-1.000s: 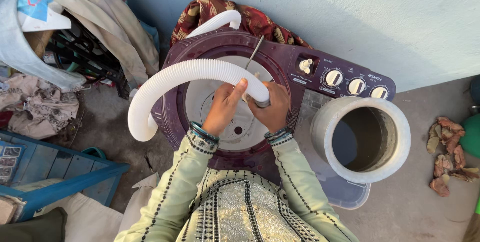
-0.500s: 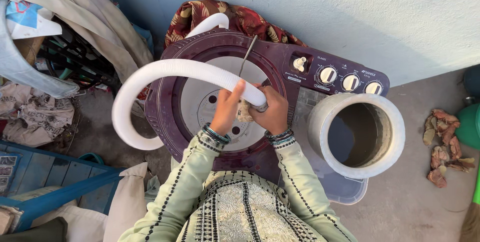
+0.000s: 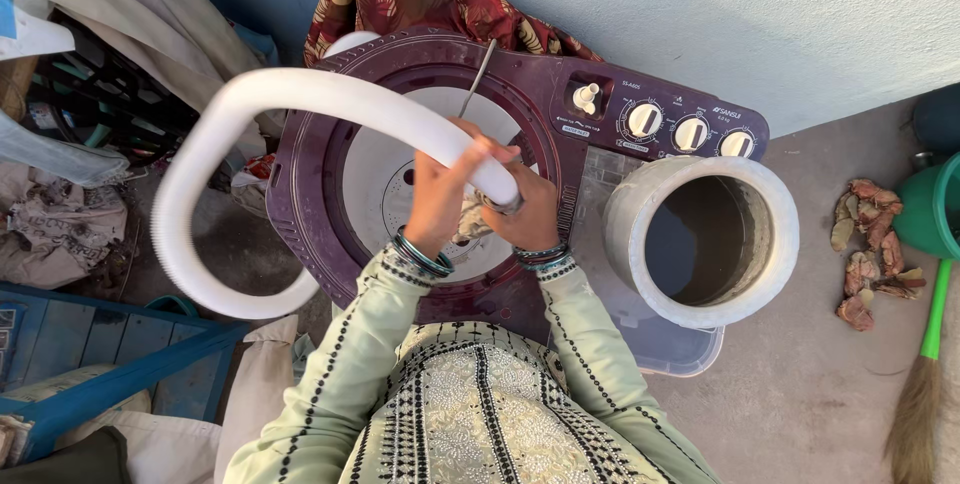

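Left hand (image 3: 438, 206): closed around the white corrugated hose (image 3: 300, 94) near its end; fingers (image 3: 470, 149) wrapped over the top of it.
Right hand (image 3: 530, 219): closed on the hose end from below, just right of the left-hand fingers; how tightly cannot be told, thumb side hidden.
Hose: end held between both hands over the wash tub; from the fingers it is run up-left, looped wide past the machine's left edge and brought back down to lower left of the fingers. Blurred along the loop.
Cloth scrap (image 3: 468, 224): a crumpled pale bit seen just under the fingers, against the hose end; what it is cannot be told.
Washing machine (image 3: 560, 114): purple twin-tub, directly beneath the fingers; white tub opening (image 3: 380, 174) left of and below them.
Metal rod (image 3: 478, 79): thin, angled, just above the fingers.
Dials (image 3: 690, 132): a row of white knobs up-right of the fingers.
Spinner tub (image 3: 700, 244): pale cylinder, open, right of the fingers, well apart.
Patterned cloth (image 3: 420, 4): red, behind the machine, above the fingers.
Broom (image 3: 925, 374): green handle, far right on the floor.
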